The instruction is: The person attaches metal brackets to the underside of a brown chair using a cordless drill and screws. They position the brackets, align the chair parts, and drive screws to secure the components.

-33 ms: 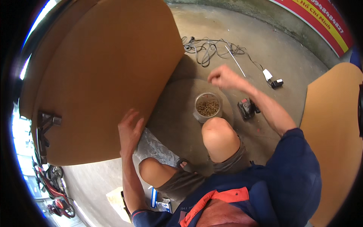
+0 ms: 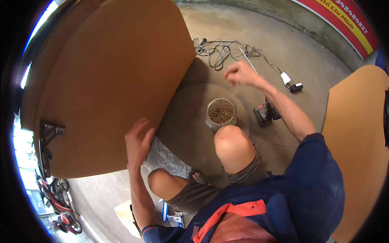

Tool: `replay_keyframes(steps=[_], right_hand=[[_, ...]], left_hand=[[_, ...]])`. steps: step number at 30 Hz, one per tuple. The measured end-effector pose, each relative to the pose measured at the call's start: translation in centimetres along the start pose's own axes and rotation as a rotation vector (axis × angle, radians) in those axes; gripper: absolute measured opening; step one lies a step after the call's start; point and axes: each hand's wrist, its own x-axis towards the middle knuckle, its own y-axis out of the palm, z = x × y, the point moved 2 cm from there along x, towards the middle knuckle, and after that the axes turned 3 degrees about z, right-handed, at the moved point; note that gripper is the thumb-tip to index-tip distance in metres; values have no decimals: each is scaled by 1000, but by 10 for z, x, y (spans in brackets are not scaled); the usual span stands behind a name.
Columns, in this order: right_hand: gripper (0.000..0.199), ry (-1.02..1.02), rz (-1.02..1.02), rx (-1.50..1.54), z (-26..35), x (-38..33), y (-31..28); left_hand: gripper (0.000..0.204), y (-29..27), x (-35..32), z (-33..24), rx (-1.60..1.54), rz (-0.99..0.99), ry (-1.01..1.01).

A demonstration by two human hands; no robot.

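Observation:
My left hand (image 2: pixel 138 141) rests at the lower right edge of a large brown board (image 2: pixel 109 81) with rounded corners, which stands tilted on my left. Its fingers are stretched and apart, with nothing in them. Farther right, my right hand (image 2: pixel 240 74) hovers above the floor, beyond a clear plastic jar (image 2: pixel 210 122). Its fingers are curled together and slightly blurred; anything held in them is too small to make out. Brass-coloured screws (image 2: pixel 221 115) fill the bottom of the jar, which stands just past my right knee. A dark metal bracket (image 2: pixel 50 131) is fixed to the board.
A cordless power tool (image 2: pixel 263 114) lies right of the jar, partly behind my right forearm. Tangled cables (image 2: pixel 219 52), a thin white rod (image 2: pixel 247 58) and a black adapter (image 2: pixel 296 88) lie beyond. Plastic film (image 2: pixel 166 158) is by my foot. Another brown board (image 2: pixel 356 133) stands at right.
My right hand has shifted slightly away from me, and its forearm uncovers a little more of the power tool. My left hand stays at the board's edge.

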Motion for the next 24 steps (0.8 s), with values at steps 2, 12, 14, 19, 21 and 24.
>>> replay_keyframes(steps=[2, 12, 14, 19, 21, 24], right_hand=[[15, 128, -154, 274, -30, 20, -54], [15, 270, -466, 426, -169, 100, -148], [14, 223, -480, 298, -180, 112, -152], [10, 299, -380, -27, -175, 144, -162], [8, 305, -297, -130, -171, 156, -169], [12, 332, -148, -192, -170, 169, -177]], left_hand=[[30, -14, -6, -57, -82, 29, 109], [33, -144, -124, -94, 64, -338, -45], [48, -159, -152, -99, 90, -395, -121], [40, -176, -207, -104, 44, -668, -283], [42, -181, -226, -103, 47, -700, -351], [45, -186, -242, -99, 35, -745, -451]])
